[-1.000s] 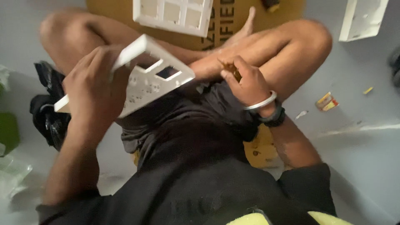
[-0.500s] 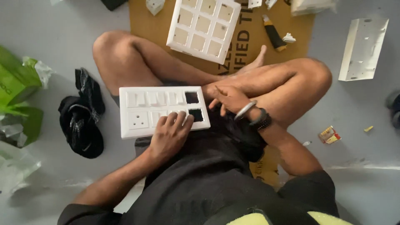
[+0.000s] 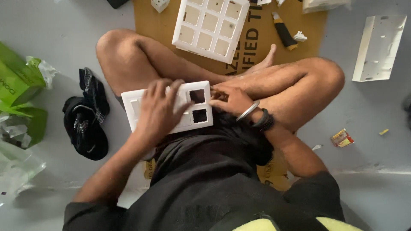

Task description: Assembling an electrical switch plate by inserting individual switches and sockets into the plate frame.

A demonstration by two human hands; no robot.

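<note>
Grey floor spreads all round me where I sit cross-legged, with a sheet of brown cardboard (image 3: pixel 158 25) under my legs and running out ahead.

Nearest, resting on my lap, is the white switch plate (image 3: pixel 195 109). My left hand (image 3: pixel 158 112) lies flat on top of it, fingers (image 3: pixel 165 90) spread wide and pressing down over its left and middle part, so they are not curled round anything. Just right of those fingers two square openings in the plate show dark, one above the other. My right hand (image 3: pixel 231 100) sits against the plate's right edge, its fingers (image 3: pixel 218 96) bent in and pinched round something small and brownish; I cannot tell what it is. A metal bangle (image 3: pixel 248 111) and a dark wristband (image 3: pixel 264 122) ring that wrist.

Left of my left fingers, apart from my knee, a black bundle of cloth (image 3: pixel 85 119) lies on the floor, and further left are green bags (image 3: pixel 17 81) with clear plastic wrapping (image 3: pixel 15 162) beside them. Right of my right fingers, beyond my knee, a small red and yellow packet (image 3: pixel 341 138) lies on the floor.

Farther ahead of both sets of fingers, a white grid frame (image 3: pixel 210 25) with square cells lies on the cardboard. Right of it is a black and yellow utility knife (image 3: pixel 283 33), a small white piece (image 3: pixel 299 36) just beside it. Farthest right, a white box (image 3: pixel 379 47) lies on the grey floor.
</note>
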